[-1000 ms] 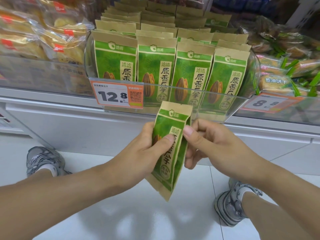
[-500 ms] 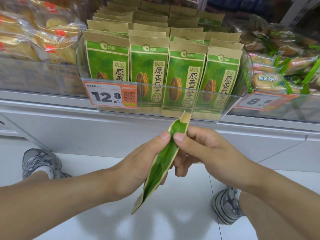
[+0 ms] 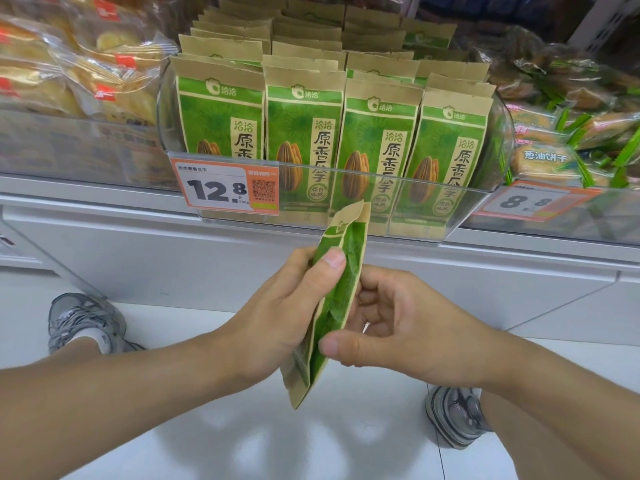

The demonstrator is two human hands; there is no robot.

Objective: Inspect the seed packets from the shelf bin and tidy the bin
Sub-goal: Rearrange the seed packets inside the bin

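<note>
One green and kraft seed packet (image 3: 337,296) is held edge-on to the camera, below and in front of the shelf bin (image 3: 498,140). The left hand (image 3: 284,306) grips its upper part, thumb pressed on the green side panel. The right hand (image 3: 391,327) pinches its lower part, thumb on the near edge, fingers curled behind. The clear bin holds four upright rows of matching packets (image 3: 304,133). An orange price tag (image 3: 225,187) reading 12.8 is fixed to the bin's front. Bagged snacks (image 3: 86,74) lie to either side.
</note>
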